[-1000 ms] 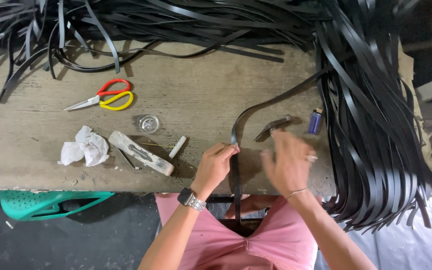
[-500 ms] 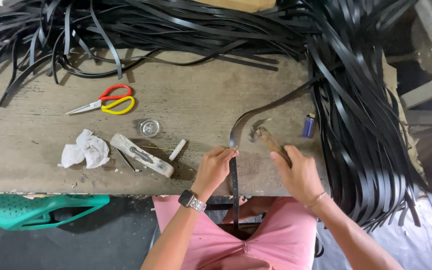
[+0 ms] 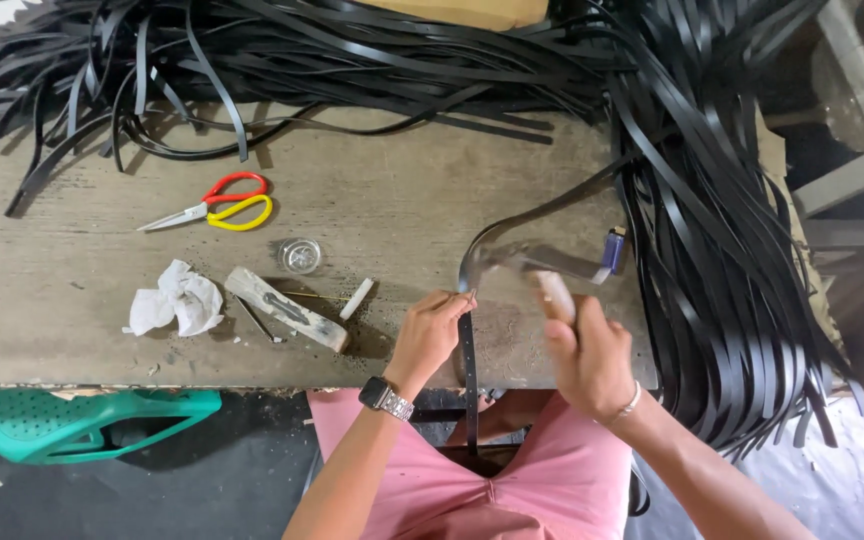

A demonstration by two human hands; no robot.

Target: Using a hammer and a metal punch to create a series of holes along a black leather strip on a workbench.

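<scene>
A worn wooden workbench (image 3: 72, 260) fills most of the head view, its near edge just above the person's lap. Across its far side and down its right end lies a great heap of black straps (image 3: 712, 230), many of them spilling over the right edge and hanging toward the floor. Under the bench at lower left sits a green plastic stool (image 3: 82, 420).

One black strap (image 3: 469, 350) lies apart from the heap: it arcs out from the pile on the right, bends near the bench's front, then runs straight back over the near edge between the person's arms. The left hand (image 3: 430, 338), a watch on its wrist, is curled with its fingertips pressed on this strap just below the bend, pinning it to the wood. The right hand (image 3: 587, 355) is closed in a fist around the pale handle of a hammer (image 3: 542, 268), whose blurred head is up above the strap's bend.

Left of the hands lies a small wooden block (image 3: 287, 308), with a short white stick (image 3: 357, 298) just beside it. Farther left is a crumpled white paper (image 3: 174, 300). Behind these lie red-and-yellow scissors (image 3: 222, 207) and a small round clear lid (image 3: 300, 255). A blue lighter (image 3: 614, 248) rests near the heap on the right.
</scene>
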